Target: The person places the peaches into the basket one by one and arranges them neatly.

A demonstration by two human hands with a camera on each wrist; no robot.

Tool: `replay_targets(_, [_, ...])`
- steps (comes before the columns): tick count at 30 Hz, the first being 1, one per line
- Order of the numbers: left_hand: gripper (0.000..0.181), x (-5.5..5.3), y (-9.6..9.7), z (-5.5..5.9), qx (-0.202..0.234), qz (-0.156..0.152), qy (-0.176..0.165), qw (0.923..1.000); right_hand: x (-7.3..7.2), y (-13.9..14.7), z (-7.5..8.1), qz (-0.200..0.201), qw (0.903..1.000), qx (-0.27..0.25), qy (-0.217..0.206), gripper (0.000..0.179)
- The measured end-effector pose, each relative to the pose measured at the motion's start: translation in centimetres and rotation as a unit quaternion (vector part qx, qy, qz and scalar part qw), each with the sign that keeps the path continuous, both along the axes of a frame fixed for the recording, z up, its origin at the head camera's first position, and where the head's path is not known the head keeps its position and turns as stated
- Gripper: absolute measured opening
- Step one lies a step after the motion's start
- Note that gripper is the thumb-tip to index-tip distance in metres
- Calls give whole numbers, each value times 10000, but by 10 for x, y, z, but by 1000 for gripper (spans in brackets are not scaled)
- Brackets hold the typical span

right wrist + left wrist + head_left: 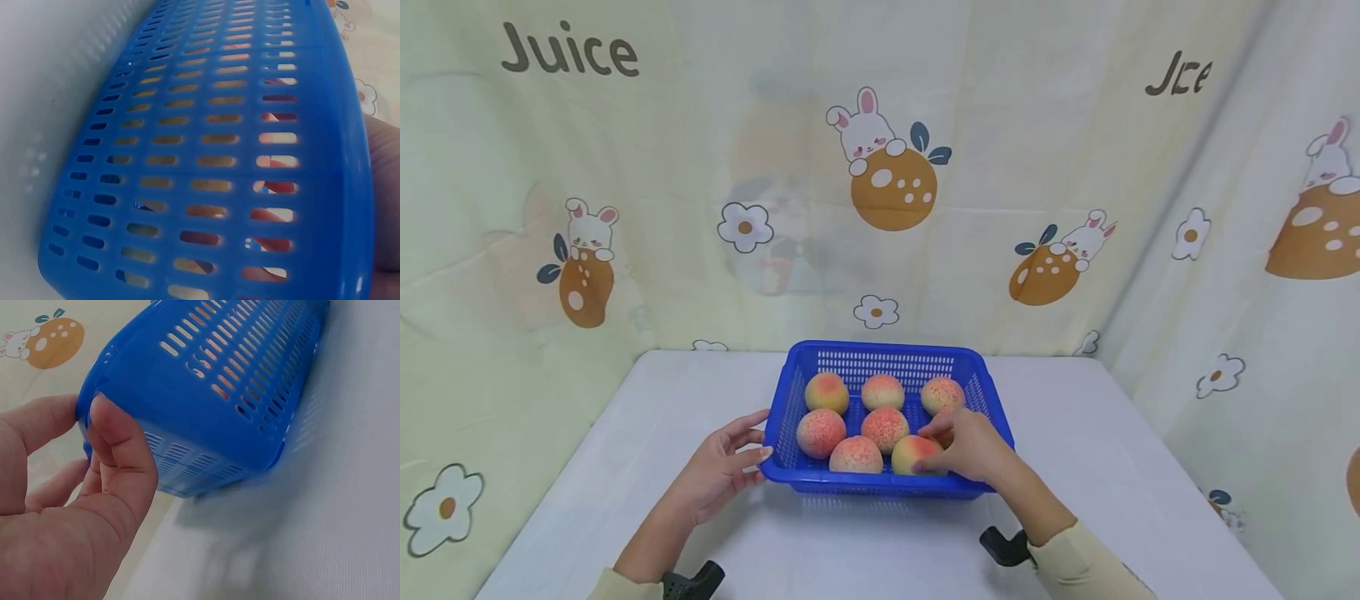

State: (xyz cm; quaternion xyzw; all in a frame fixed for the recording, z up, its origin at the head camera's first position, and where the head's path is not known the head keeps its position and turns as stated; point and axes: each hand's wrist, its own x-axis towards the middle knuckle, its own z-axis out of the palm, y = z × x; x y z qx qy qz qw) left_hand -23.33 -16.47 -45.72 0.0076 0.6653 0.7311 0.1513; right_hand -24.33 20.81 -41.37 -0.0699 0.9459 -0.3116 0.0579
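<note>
A blue plastic basket (pixel 880 483) with slotted walls sits on the table, holding several peaches in rough rows. At its front left corner, my left hand (pixel 718 467) pinches the rim. The left wrist view shows the thumb and fingers of that hand (pixel 81 519) around the edge of the basket (pixel 150 387). Inside the front right corner, my right hand (pixel 970 446) grips a yellow and red peach (pixel 910 452), partly covering it. In the right wrist view the basket wall (pixel 322 206) hides most of the right hand (pixel 386 200).
The table (pixel 865 550) has a white cover. Behind it hangs a pale curtain (pixel 662 150) printed with rabbits, fruit and flowers, and another side of the curtain (pixel 1247 317) runs along the right. Other peaches (pixel 856 456) lie close around the right hand.
</note>
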Motion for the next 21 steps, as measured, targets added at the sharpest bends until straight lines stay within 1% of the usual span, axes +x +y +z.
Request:
replay_targets(6, [71, 1, -1, 0, -131, -37, 113, 9998, 0, 4, 2, 21, 9999, -97, -48, 41])
replay_targets(12, [69, 0, -2, -1, -299, -28, 182, 9994, -4, 15, 9, 93, 9993, -368, 52, 42])
replay_targets(15, [65, -1, -4, -1, -529, 17, 289, 9982, -6, 21, 11, 48, 9989, -444, 153, 43])
replay_targets(17, [60, -2, -5, -1, -784, 69, 408, 9961, -8, 26, 13, 82, 9982, -525, 270, 42])
replay_targets(19, [55, -3, -6, 0, -1081, 123, 538, 9926, -10, 34, 15, 140, 9971, -629, 413, 42])
replay_targets(21, [52, -4, -8, 2, -1466, 191, 753, 9861, -13, 44, 15, 171, 9955, -727, 588, 44])
